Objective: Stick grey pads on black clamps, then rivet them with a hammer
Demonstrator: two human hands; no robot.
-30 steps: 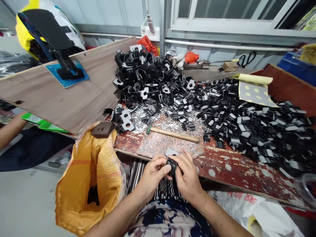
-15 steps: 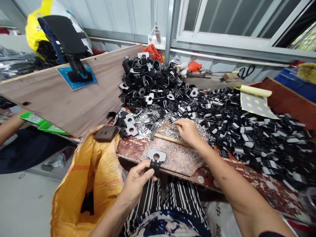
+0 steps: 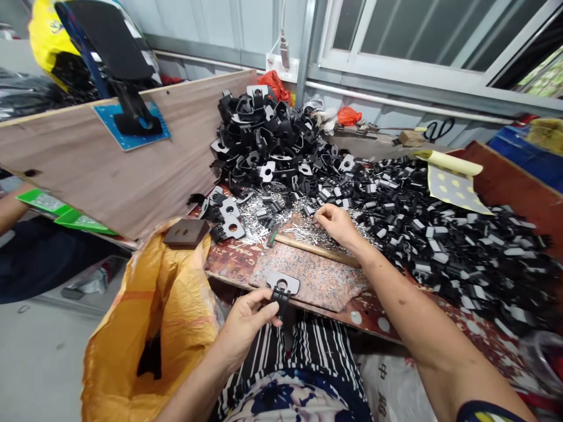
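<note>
My left hand (image 3: 246, 323) is closed on a black plastic clip part (image 3: 281, 290) with a round hole in its flat tab, held at the near edge of the worn red table (image 3: 387, 319). My right hand (image 3: 336, 225) reaches over the hammer (image 3: 308, 246) and pinches among the small silver pins (image 3: 268, 214) scattered on the table; what its fingertips hold is too small to make out. A tall heap of black clips (image 3: 268, 138) rises behind the pins, and smaller black parts (image 3: 444, 234) spread to the right.
An open orange sack (image 3: 153, 316) stands left of my lap, a dark block (image 3: 185, 232) on its rim. A wooden board (image 3: 109, 164) walls the left side. Yellow dotted paper (image 3: 453, 181) lies at the right. Another person's arm (image 3: 11, 208) shows far left.
One second ago both hands held the black part near my lap. My right hand let go and reached forward into the silver pins; my left hand kept the part.
</note>
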